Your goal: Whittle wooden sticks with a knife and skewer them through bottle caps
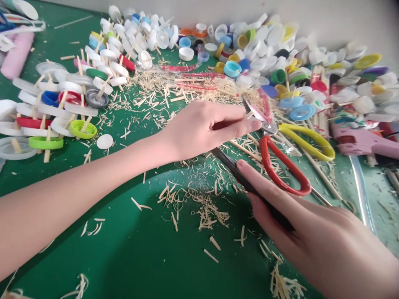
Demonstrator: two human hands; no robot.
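My left hand [208, 128] reaches over the middle of the green table [131, 257], thumb and index finger pinched together. A small pale piece, like a wooden stick end, shows at those fingertips, near the scissors' blades. My right hand [299, 228] is wrapped round a dark-handled tool [249, 182], whose tip passes below my left hand and is hidden there. Scissors with one red and one yellow handle [285, 166] lie just beyond my right hand. Pale wood shavings [212, 207] are scattered beneath and around both hands.
Bottle caps with short sticks through them [51, 143] stand at the left. Many loose coloured caps [232, 68] are heaped along the back. At the right lie a pink glue gun [364, 141], a clear glue stick [361, 195] and long thin wooden sticks [322, 174].
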